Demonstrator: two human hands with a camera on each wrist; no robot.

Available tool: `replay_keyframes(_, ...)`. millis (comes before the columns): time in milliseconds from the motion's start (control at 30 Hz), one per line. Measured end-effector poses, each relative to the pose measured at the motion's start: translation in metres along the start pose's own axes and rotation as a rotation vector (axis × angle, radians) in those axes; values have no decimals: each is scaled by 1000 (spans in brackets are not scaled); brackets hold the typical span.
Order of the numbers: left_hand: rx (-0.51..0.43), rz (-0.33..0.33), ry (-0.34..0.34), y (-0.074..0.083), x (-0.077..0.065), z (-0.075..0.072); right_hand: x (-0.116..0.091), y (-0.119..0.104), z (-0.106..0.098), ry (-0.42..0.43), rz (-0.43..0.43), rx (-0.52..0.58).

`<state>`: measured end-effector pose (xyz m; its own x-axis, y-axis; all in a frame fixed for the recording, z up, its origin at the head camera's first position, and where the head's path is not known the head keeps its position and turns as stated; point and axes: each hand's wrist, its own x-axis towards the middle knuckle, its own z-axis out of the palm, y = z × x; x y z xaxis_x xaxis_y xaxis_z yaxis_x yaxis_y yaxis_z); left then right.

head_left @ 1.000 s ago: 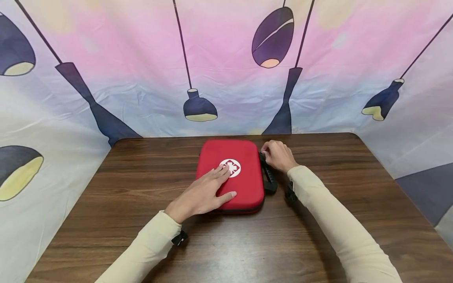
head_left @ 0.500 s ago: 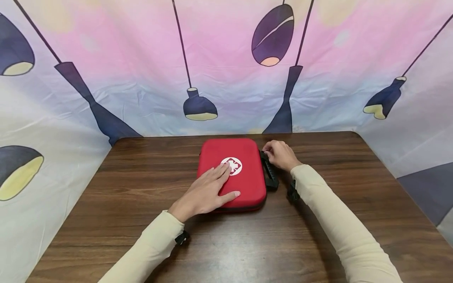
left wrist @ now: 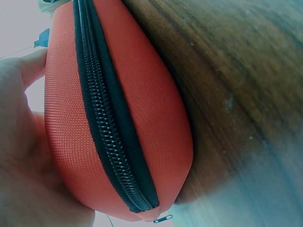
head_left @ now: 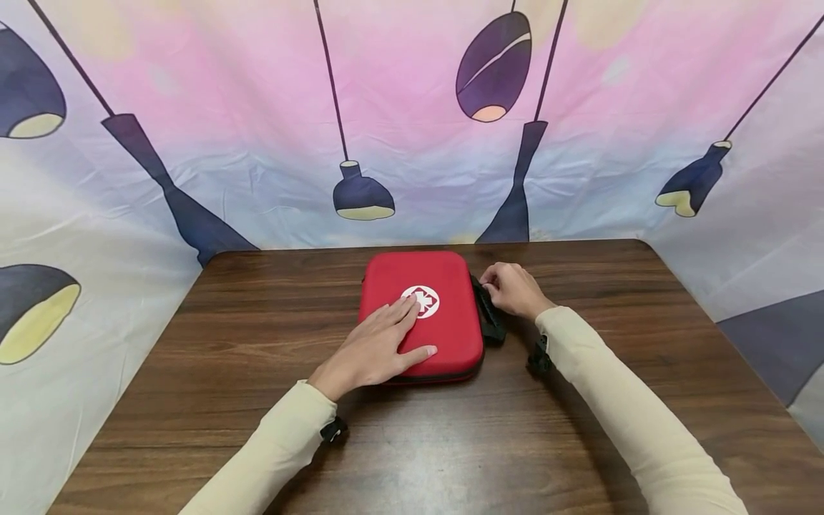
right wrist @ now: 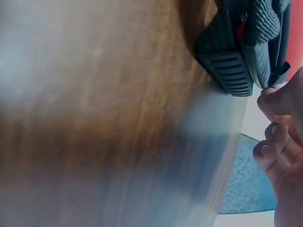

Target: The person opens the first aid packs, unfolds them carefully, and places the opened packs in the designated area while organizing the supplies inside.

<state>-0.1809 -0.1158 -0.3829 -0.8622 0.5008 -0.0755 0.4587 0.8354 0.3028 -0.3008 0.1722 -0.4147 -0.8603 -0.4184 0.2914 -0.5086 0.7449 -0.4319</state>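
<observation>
Head cam: red case [head_left: 453,325] runs lengthwise away, left hand [head_left: 373,350] flat atop. Right hand [head_left: 515,290], far-right corner, seemingly pinching the zip [left wrist: 108,127].

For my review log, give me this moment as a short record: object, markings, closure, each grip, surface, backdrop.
Object: red case, lying flat, black handle on its right side
Marking: round white emblem on top, partly covered by fingertips
Closure: zipper closed along the stretch the left wrist view shows
Left grip: bare hand resting on the case, fingers extended
Right grip: fingers bent beside the handle's far end; anything pinched cannot be made out
Surface: dark wood-grain table
Backdrop: pastel cloth printed with lamps
</observation>
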Motion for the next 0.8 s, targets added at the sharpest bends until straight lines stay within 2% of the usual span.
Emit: replay_keyframes(800,-4,0,-11,0,-1,-1,-38,-14,-5,-5,-50,14)
